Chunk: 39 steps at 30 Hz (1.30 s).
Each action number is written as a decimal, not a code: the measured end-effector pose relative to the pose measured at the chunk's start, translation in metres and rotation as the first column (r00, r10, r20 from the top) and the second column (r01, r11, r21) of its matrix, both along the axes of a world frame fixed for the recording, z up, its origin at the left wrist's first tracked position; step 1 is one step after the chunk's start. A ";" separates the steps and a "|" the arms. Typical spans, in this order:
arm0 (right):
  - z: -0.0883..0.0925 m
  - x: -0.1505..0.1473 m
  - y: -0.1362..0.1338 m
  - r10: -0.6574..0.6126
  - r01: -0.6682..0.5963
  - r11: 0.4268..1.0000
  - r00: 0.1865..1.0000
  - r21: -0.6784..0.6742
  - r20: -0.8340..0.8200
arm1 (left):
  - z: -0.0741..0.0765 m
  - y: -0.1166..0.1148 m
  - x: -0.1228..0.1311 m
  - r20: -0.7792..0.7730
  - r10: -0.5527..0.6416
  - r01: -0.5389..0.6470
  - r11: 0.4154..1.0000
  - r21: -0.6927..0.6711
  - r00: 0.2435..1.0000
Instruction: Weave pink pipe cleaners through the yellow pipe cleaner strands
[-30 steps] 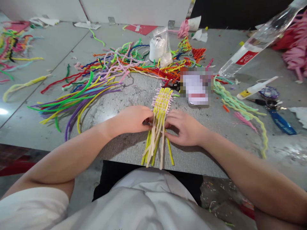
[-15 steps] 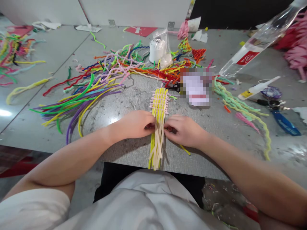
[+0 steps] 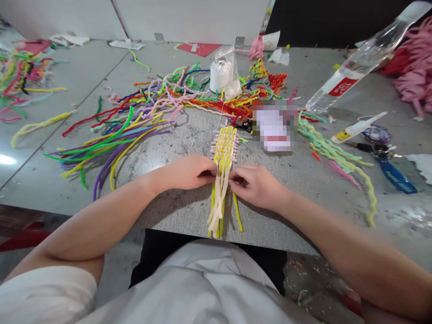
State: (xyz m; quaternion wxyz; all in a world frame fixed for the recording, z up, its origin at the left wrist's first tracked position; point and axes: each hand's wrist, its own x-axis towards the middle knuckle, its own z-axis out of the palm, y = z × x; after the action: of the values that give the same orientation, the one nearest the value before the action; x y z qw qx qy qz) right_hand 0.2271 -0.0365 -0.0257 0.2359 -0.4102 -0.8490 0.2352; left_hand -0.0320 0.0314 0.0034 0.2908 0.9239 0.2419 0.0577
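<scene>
Grey, speckled counter (image 3: pixel 182 209), seen from the wearer's head. Across its middle sprawls a heap of multicoloured fuzzy stems (image 3: pixel 162 96); to the right, a clear plastic bottle with a red-and-white label (image 3: pixel 357 69) stands, appearing tilted in this view. The woven strip of yellow, cream and pale pink fuzzy stems (image 3: pixel 224 146) lies centrally near the counter's front edge, between the hands. Its long axis runs away from the wearer: the woven end points towards the heap, the loose yellow and cream tails towards the wearer, veering slightly left. Short pink crosspieces project from both sides. The left hand (image 3: pixel 195 172) pinches the strip's left edge between thumb and fingers, just below the weave; the right hand (image 3: pixel 258 184) pinches the right edge opposite. Which strands each grips cannot be told. One yellow tail diverges beside the right hand. Beyond stands a white cylindrical spool (image 3: pixel 218 81); farther right lies a small white glue bottle with a yellow label (image 3: pixel 357 128).
</scene>
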 end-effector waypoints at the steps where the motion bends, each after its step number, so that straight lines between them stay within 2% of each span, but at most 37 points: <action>1: 0.000 0.000 0.000 -0.010 0.010 1.000 1.000 -0.021 -0.007 | 0.001 0.000 0.000 -0.002 -0.002 0.002 1.000 -0.007 1.000; 6: -0.001 0.000 0.002 -0.012 0.010 0.999 0.999 -0.047 -0.032 | 0.004 -0.001 -0.001 -0.037 0.029 -0.029 0.999 0.014 0.999; 10: -0.002 -0.002 0.006 0.007 -0.006 1.000 1.000 0.014 -0.023 | 0.000 -0.005 0.003 -0.065 0.132 -0.124 0.985 0.118 0.989; 15: -0.008 -0.003 0.010 -0.061 0.065 0.996 0.996 0.063 -0.064 | -0.009 -0.008 0.009 0.002 0.275 -0.270 0.941 0.202 0.961; 23: -0.014 -0.007 0.015 -0.215 0.214 0.977 0.972 -0.013 -0.099 | -0.023 0.003 0.012 0.234 0.189 -0.231 0.959 0.166 0.954; 30: -0.010 -0.008 0.013 -0.278 0.269 0.960 0.946 -0.077 -0.166 | -0.022 0.007 0.017 0.233 0.136 -0.163 0.982 0.099 0.963; 34: -0.007 -0.008 0.013 -0.253 0.224 0.966 0.928 -0.132 -0.272 | -0.021 0.005 0.018 0.246 0.131 -0.169 0.976 0.139 0.960; 39: -0.006 -0.006 0.012 -0.172 0.130 0.980 0.932 -0.148 -0.318 | -0.021 0.005 0.016 0.260 0.149 -0.191 0.971 0.147 0.954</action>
State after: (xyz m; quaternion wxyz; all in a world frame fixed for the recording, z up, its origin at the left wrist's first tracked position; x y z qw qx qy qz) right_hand 0.2214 -0.0242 -0.0315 0.3658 -0.4430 -0.7471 0.3343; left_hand -0.0163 0.0367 -0.0178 0.2327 0.9066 0.2768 0.2175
